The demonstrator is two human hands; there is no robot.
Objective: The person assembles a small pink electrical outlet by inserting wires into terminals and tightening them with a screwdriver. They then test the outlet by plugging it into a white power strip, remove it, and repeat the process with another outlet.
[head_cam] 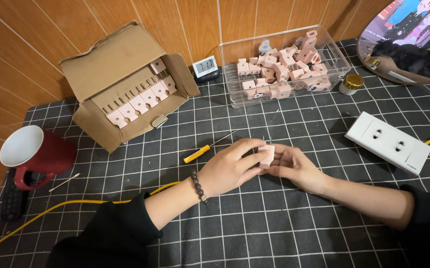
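My left hand (229, 167) and my right hand (294, 166) meet over the middle of the dark checked mat (274, 223). Both grip one small pale pink plastic block (266, 155) between their fingertips, held a little above the mat. A bead bracelet (198, 187) circles my left wrist. A yellow-handled screwdriver (206, 148) lies just left of my left hand.
An open cardboard box (125, 84) with a row of pink blocks stands at the back left. A clear plastic bin (287, 67) holds several pink blocks. Also around: a white double wall socket (388, 142), a red mug (36, 154), a small digital clock (206, 67), a yellow cable (76, 203), a round mirror (413, 39).
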